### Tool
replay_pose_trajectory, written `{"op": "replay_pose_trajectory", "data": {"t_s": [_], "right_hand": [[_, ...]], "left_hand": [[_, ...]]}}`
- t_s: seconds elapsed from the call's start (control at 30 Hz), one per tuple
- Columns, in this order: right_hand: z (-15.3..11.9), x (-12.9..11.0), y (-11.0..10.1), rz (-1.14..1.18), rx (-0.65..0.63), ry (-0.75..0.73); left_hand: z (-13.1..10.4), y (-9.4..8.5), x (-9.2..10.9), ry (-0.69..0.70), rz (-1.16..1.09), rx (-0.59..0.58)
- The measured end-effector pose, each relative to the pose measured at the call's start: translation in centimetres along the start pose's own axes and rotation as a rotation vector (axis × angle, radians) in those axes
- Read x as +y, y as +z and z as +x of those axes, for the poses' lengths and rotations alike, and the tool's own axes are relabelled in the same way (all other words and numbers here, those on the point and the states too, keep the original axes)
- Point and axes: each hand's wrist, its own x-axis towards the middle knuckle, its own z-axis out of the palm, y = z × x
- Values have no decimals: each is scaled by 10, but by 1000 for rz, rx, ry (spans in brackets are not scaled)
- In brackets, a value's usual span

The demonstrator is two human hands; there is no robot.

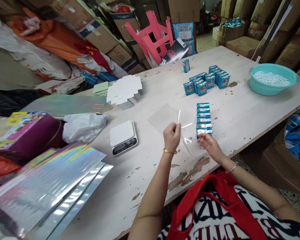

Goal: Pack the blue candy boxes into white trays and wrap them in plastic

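Wears a red garment [241, 213], possibly an apron, over a white top [212, 220] printed with large black and maroon lettering [207, 209]. Bears a gold-coloured bangle [170, 151] on the left wrist [168, 158] and a slim, pale metallic bracelet [232, 168] on the right.

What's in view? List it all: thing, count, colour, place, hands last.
Table: one, white, centre
Clear film: one, transparent, centre
Box row: about six, blue, right of film
Other boxes: several, blue, farther back
Basin: one, turquoise, far right
Pellets: many, white, in basin
Scale: one, white, left of film
Card stack: one, white, beyond scale
Silvery sheets: about three, iridescent, near left
Plastic bag: one, white, left
Purple container: one, purple, left edge
Stool: one, pink, behind table
Cartons: many, brown, background
Left hand: one, bare, pinching film
Right hand: one, bare, at row's near end
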Motion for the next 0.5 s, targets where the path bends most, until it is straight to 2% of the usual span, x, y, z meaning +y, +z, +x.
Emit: {"op": "replay_pose_trajectory", "data": {"t_s": [0.07,0.13,0.2,0.27,0.33,0.4,0.5], "right_hand": [[0,-2,21,67,-28,55],[-5,-2,30,118,-92,80],[-14,-3,26,120,-134,46],[-27,-11,11,60,-83,-36],[-41,-29,-15,-31,83,-162],[-55,-57,-50,-137,353,-344],[-78,-106,-104,-369,839,-714]], "left_hand": [[-30,8,26,64,-2,36],[-53,15,41,62,-16,29],[-71,20,50,21,-74,-1],[-85,26,58,-12,-172,-69],[-94,33,70,19,-268,-174],[-95,44,84,154,-283,-278],[-78,65,98,438,-14,-352]]}}
